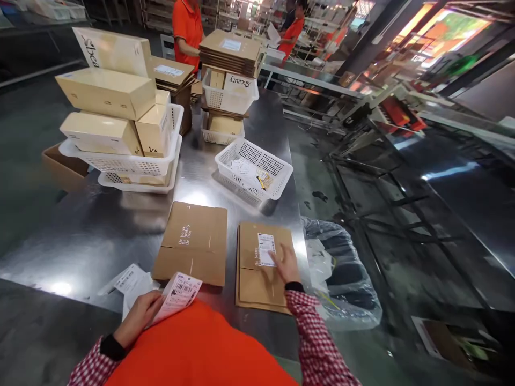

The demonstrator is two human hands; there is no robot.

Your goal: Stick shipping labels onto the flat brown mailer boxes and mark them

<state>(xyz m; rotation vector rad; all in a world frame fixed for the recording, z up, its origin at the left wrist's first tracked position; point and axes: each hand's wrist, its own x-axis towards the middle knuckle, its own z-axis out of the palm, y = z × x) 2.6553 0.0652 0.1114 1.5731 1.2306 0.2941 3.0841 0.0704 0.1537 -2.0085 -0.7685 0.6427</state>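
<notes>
My left hand (139,317) is closed on a sheet of printed shipping labels (183,289), held near the table's front edge. Other loose label papers (134,281) lie just beyond that hand. On the right, a small stack of flattened cardboard boxes (257,287) carries a white shipping label (265,245) on its top face. My right hand (286,262) rests over this label's right edge, fingers stretched out and apart. Between the hands and slightly farther off lies another flattened cardboard box (201,230) with white print and no label on its visible face.
A white basket (284,179) with papers and a marker-like item stands beyond the boxes on the metal table (193,185). Stacked baskets of cream boxes (107,91) rise at left. A plastic-lined bin (362,305) is at right. A person in orange (187,32) stands behind.
</notes>
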